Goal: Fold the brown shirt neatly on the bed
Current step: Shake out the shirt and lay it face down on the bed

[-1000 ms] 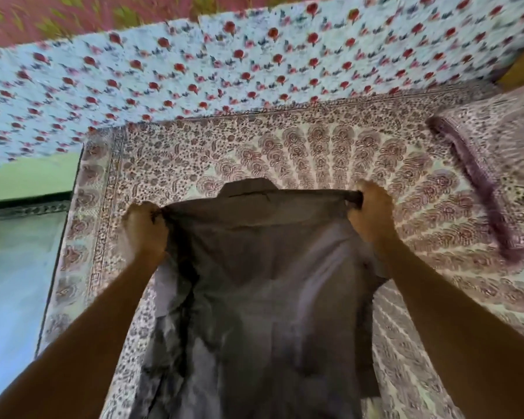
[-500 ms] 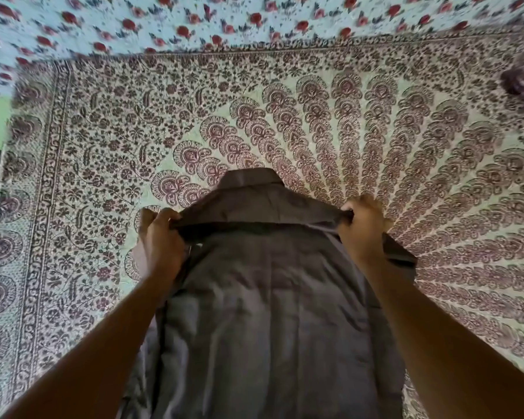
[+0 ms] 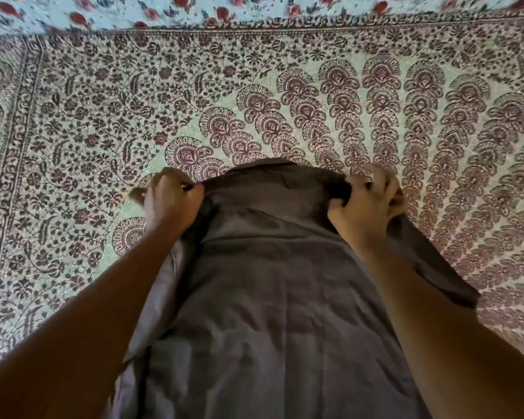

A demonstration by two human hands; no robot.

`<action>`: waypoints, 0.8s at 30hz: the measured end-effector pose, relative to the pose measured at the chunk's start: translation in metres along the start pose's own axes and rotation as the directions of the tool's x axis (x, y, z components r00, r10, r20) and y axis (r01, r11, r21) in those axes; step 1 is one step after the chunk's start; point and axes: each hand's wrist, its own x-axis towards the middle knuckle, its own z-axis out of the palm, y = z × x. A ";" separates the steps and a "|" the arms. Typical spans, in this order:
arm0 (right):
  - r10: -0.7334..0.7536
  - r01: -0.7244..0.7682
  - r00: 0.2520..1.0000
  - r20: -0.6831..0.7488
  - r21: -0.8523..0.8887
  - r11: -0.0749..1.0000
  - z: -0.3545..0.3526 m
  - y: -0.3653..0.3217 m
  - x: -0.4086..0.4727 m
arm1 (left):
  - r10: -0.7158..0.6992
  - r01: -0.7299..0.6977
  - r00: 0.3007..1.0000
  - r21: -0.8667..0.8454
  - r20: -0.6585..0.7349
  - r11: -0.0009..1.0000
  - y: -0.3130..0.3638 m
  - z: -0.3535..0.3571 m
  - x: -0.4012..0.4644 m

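— Shirt (image 3: 273,297) first: where was it?

— Brown, and spread lengthwise down the middle of the bed (image 3: 73,146), back side up as far as I could tell. Its top edge lay farthest from the person, and the body ran back toward them and out of sight at the near edge.

— And the hands?

— Both closed on it. The left hand (image 3: 171,201) was clamped on the left shoulder of the shirt, fingers curled around a pinch of fabric. The right hand (image 3: 368,204) was fisted on the right shoulder, bunching the cloth into a dark fold. Between the two fists the collar (image 3: 273,170) stood up in a low hump against the bedspread.

— Was it flat?

— Mostly. The back panel lay fairly smooth with soft creases. On the right, a sleeve (image 3: 436,267) stuck out from under the forearm and rested on the bedspread. On the left, the edge of the shirt was rumpled beneath the arm, and I couldn't make out that sleeve.

— What was under it?

— A printed bedspread (image 3: 375,116), maroon fan-shaped motifs on a pale ground, with a dense floral border. Beyond its far edge was a second cloth (image 3: 103,10), pale blue with red flowers, blurred.
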 end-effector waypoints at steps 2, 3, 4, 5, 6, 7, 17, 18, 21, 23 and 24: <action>-0.166 0.164 0.981 -0.099 -0.029 0.986 0.009 -0.020 0.012 | 0.005 -0.003 0.994 -0.022 0.106 1.000 0.011 0.006 0.023; -0.201 0.200 0.974 -0.103 -0.021 0.980 0.015 -0.031 0.022 | 0.011 -0.006 0.988 -0.028 0.157 1.000 0.017 0.009 0.033; -0.214 0.216 0.975 -0.061 0.022 0.976 0.015 -0.045 0.032 | 0.028 -0.023 0.981 -0.024 0.194 0.999 0.023 0.012 0.043; -0.209 0.204 0.977 0.042 0.095 0.974 0.016 -0.057 0.043 | 0.051 -0.050 0.972 -0.009 0.231 0.999 0.030 0.014 0.050; -0.206 0.177 0.963 0.176 0.164 0.970 0.017 -0.066 0.055 | 0.073 -0.073 0.957 -0.009 0.281 0.997 0.035 0.017 0.057; -0.195 0.126 0.929 0.316 0.226 0.966 0.015 -0.074 0.067 | 0.083 -0.080 0.935 -0.021 0.345 0.997 0.039 0.020 0.063; -0.135 0.133 0.989 0.056 0.036 0.990 0.037 -0.092 0.078 | 0.304 -0.289 0.945 0.123 -0.123 0.949 0.052 0.055 0.057; -0.149 0.149 0.988 0.030 0.003 0.989 0.044 -0.091 0.077 | 0.329 -0.313 0.934 0.129 -0.136 0.941 0.051 0.059 0.056; -0.203 0.194 0.970 -0.131 -0.077 0.978 0.059 -0.090 0.082 | 0.349 -0.335 0.921 0.106 -0.173 0.936 0.048 0.068 0.058; -0.217 0.213 0.969 -0.115 -0.047 0.976 0.061 -0.093 0.085 | 0.365 -0.353 0.908 0.092 -0.207 0.931 0.048 0.073 0.060; -0.214 0.212 0.974 -0.075 -0.031 0.977 0.060 -0.095 0.085 | 0.374 -0.364 0.901 0.087 -0.220 0.927 0.048 0.074 0.059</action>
